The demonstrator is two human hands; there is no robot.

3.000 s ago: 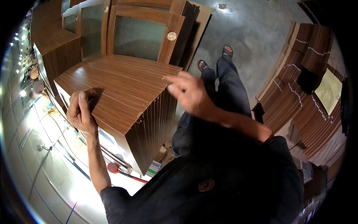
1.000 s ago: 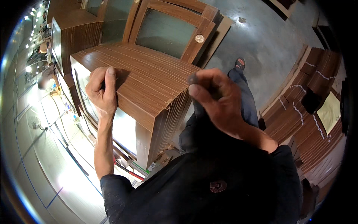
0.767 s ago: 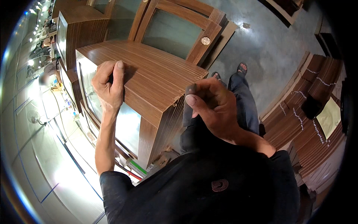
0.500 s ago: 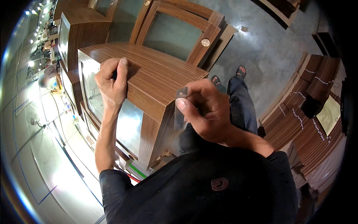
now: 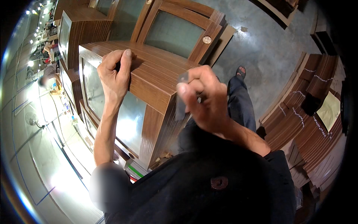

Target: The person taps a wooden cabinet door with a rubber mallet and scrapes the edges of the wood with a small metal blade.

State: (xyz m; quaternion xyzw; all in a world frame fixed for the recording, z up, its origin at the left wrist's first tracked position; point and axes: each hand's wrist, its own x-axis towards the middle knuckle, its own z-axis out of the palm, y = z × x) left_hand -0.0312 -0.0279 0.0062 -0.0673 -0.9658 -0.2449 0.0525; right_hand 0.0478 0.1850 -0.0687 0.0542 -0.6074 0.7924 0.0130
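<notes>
My left hand (image 5: pixel 115 74) is closed, thumb on top of the curled fingers, at the edge of a stack of brown wood-grain framed doors (image 5: pixel 156 59) with glass panels (image 5: pixel 130 115). Whether anything is inside that fist is hidden. Between the thumb and fingers of my right hand (image 5: pixel 207 97) is a flat grey metal blade (image 5: pixel 180 106), blurred by motion, hanging downward beside the stack's near right corner. I cannot tell if the blade touches the wood.
More glass-panelled doors (image 5: pixel 175 31) stand beyond the stack. At the right lie brown panels (image 5: pixel 317 149) with strips of white dots and a yellowish sheet (image 5: pixel 329 114). Grey floor (image 5: pixel 268 48) shows between. A person (image 5: pixel 50 71) is at the far left.
My right hand has moved slightly up, with the blade still pinched in it. The left hand has shifted a little up and right, still closed.
</notes>
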